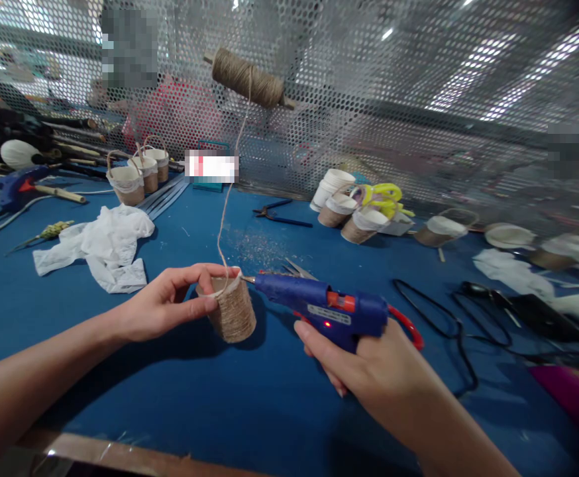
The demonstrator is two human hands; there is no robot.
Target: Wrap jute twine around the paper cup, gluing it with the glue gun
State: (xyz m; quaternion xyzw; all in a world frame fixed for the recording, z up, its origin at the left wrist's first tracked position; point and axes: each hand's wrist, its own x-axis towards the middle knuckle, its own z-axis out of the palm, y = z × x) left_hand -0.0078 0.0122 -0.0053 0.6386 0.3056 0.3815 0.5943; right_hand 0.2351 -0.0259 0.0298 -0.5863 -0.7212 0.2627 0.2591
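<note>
- Left hand (177,301) pinches the twine-wrapped cup (234,318) by its rim, a steadying hold.
- Right hand (371,364) grips the glue gun (294,295), nozzle (248,279) aimed rimward; contact unclear.

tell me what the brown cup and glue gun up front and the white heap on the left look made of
Cup: matte, rough plant fibre outside, perhaps jute, judging by its brown, stringy, wound surface; the core is mostly hidden.
Glue gun: probably hard plastic, slightly glossy, from its smooth, moulded blue body; the nozzle looks metallic grey.
White heap: likely thin, matte fabric, given its soft folds; fibre unclear.
</note>
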